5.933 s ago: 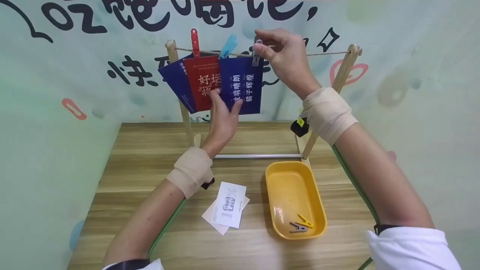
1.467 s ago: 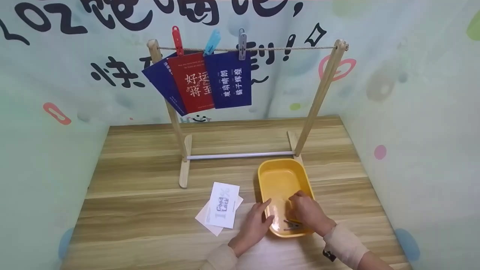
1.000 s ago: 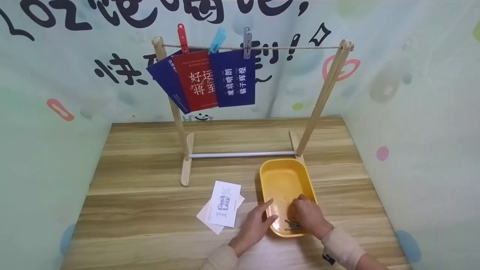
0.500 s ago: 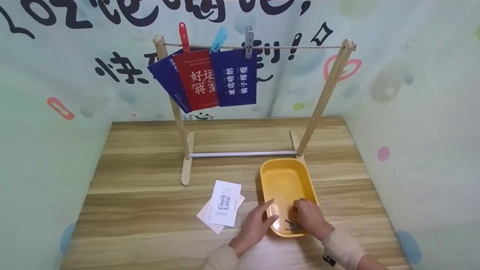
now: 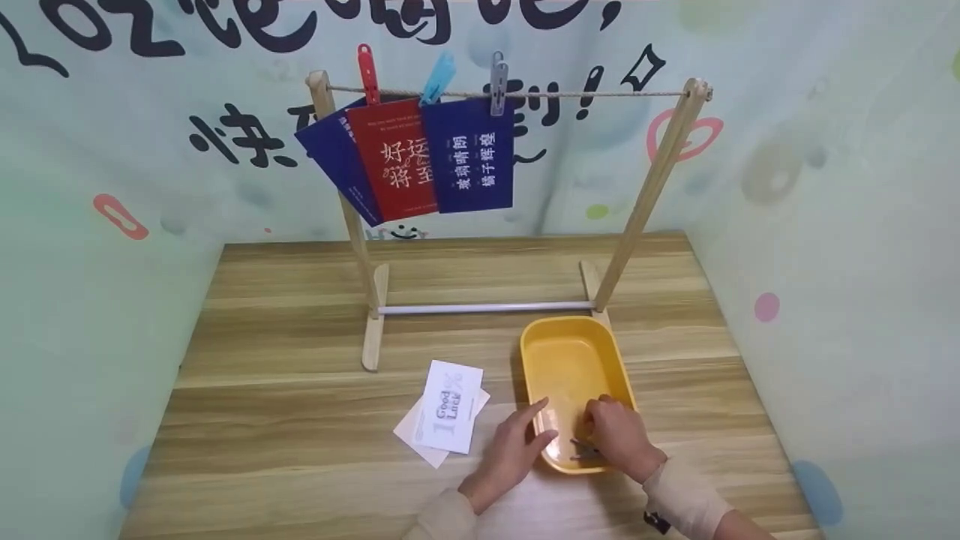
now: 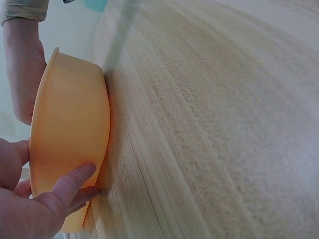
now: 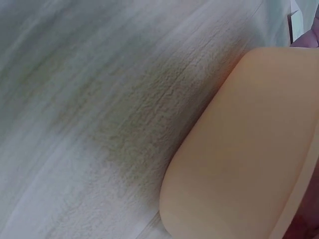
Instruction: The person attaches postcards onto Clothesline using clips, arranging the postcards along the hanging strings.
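In the head view, my left hand [image 5: 510, 450] lies at the near left rim of the yellow plastic tray [image 5: 534, 375]. Its thumb and forefinger reach over the rim; the left wrist view shows extended fingers [image 6: 75, 184] touching the outer wall. My right hand [image 5: 619, 435] is down inside the tray with bent fingers, their tips hidden, so whether they pinch anything cannot be seen. Beside them a grey clothespin [image 5: 583, 451] lies partly covered. On the rope hang blue and red cards [image 5: 401, 161], held by a red clothespin [image 5: 368, 73], a blue clothespin [image 5: 439, 77] and a grey clothespin [image 5: 498, 82].
Two overlapping cards, the upper one white [image 5: 450, 409], lie on the wooden table [image 5: 285, 420] left of the tray. Behind stands a wooden frame [image 5: 652, 195] with a rope [image 5: 585, 95] across its top and a pale rod [image 5: 487, 308] low down.
Both hands have come down from the rope to the tray, leaving the grey clothespin on the right-hand blue card. The yellow clothespin seen in the tray earlier is now out of sight. Lately the hands barely move.
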`<state>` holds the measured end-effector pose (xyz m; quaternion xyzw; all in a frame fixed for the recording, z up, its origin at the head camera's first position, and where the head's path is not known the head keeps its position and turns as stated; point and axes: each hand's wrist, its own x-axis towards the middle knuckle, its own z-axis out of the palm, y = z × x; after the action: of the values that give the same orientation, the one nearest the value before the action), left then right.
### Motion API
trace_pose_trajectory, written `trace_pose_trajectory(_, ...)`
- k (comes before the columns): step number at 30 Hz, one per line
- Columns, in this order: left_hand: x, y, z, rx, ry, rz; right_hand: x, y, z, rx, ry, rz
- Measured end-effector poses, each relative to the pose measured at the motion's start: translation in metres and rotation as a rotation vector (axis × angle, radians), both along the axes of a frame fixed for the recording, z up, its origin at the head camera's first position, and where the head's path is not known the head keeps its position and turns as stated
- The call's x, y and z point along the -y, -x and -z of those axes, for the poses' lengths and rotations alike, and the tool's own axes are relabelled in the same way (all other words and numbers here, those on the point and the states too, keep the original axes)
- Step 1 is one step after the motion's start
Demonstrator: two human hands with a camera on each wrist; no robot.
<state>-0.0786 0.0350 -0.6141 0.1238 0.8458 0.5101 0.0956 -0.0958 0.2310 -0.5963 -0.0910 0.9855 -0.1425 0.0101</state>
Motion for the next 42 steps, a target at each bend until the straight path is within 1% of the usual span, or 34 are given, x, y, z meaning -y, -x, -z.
trace_pose_trajectory(4,0.0001,0.0003,0.0002,-0.003,-0.001,-0.002,0.0008,0.0003,-0.0012,-0.01,0.001,0.01)
trace_pose_trajectory(7,0.0,0.0002,0.0004,-0.002,-0.008,0.0,0.0019,-0.0009,-0.0021,-0.034,0.008,0.007)
trace_pose_trajectory(15,0.0003,-0.0015,0.0004,-0.031,-0.021,0.0,0.0033,-0.0022,-0.0018,-0.185,0.0,-0.026)
trace_pose_trajectory(18,0.0007,-0.0021,0.0001,-0.033,-0.015,0.002,0.0026,-0.0023,-0.0012,-0.211,0.017,-0.032)
trace_pose_trajectory(21,0.0007,-0.0018,-0.0002,-0.027,-0.014,0.0,0.0025,-0.0023,-0.0011,-0.195,0.039,-0.03)
trace_pose_trajectory(28,-0.0003,0.0011,-0.0009,0.011,-0.01,0.006,0.0053,-0.0007,-0.0027,-0.111,0.061,-0.015)
trace_pose_trajectory(30,-0.0003,0.0008,-0.0013,0.018,-0.01,0.007,0.006,-0.0004,-0.0036,-0.102,0.076,-0.006)
trace_pose_trajectory(34,-0.0002,0.0022,-0.0029,0.028,-0.007,0.004,0.0061,0.0033,-0.0052,-0.11,0.126,0.008)
trace_pose_trajectory(39,0.0,0.0016,-0.0018,0.023,-0.004,0.008,0.0051,0.0044,-0.0061,-0.087,0.208,0.006)
trace_pose_trajectory(42,0.0,0.0003,-0.0004,0.01,-0.004,0.013,0.0046,0.0036,-0.0051,-0.081,0.221,0.001)
